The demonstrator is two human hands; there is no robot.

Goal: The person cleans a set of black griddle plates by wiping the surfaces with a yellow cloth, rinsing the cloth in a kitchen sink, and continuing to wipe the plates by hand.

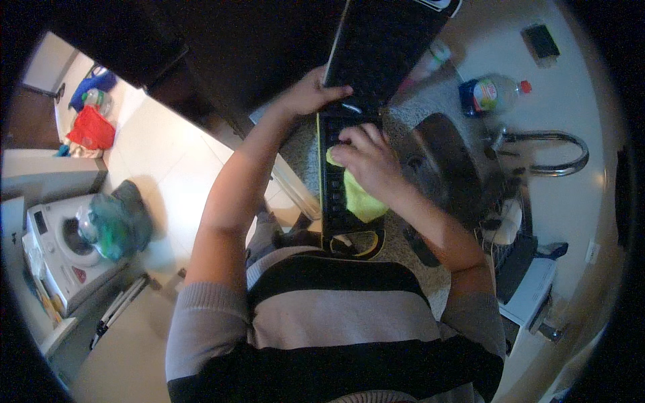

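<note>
In front of me an open black case with a yellow edge (330, 221) lies on a speckled countertop, its curved handle towards my body. Its dark lid (385, 50) is raised at the far end. My left hand (312, 93) grips the lid's left side low down, thumb across its inner face, near a small shiny latch-like part (351, 108). My right hand (370, 156) pinches a yellow-green cloth (363, 201) over the case's rows of dark compartments or sockets. The cloth hides part of them, and their contents are too dark to tell.
Right of the case are a dark sink (443, 161), a chrome faucet (559, 136) and a red-capped plastic bottle (494, 95). A dish rack (504, 221) stands nearer me, at right. A washing machine (65, 242) and bags (121, 221) are at left beyond the tiled floor.
</note>
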